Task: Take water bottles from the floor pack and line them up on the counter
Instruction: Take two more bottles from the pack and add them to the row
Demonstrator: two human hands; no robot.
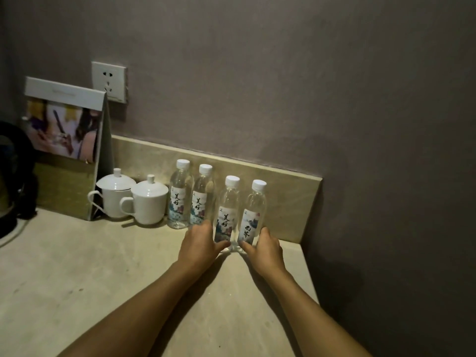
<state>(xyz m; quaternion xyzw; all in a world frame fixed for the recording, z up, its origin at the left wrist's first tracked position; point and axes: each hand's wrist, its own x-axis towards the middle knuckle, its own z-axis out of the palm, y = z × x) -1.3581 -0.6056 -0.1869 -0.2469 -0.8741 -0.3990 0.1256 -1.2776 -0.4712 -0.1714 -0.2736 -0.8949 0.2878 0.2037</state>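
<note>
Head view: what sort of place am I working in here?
Probably a hotel room's drinks counter: two lidded white cups beside a dark kettle, a standing printed card under a wall socket, and matching small water bottles.

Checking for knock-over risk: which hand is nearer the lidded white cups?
Left. The left hand grips a bottle just right of the cups; the right hand sits farther right.

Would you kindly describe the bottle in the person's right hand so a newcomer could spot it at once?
Start at the counter's right end, where four capped water bottles stand in a row by the backsplash. The bottle is the rightmost, gripped low by the right hand. Unlike its neighbours, its label shows different characters.
</note>
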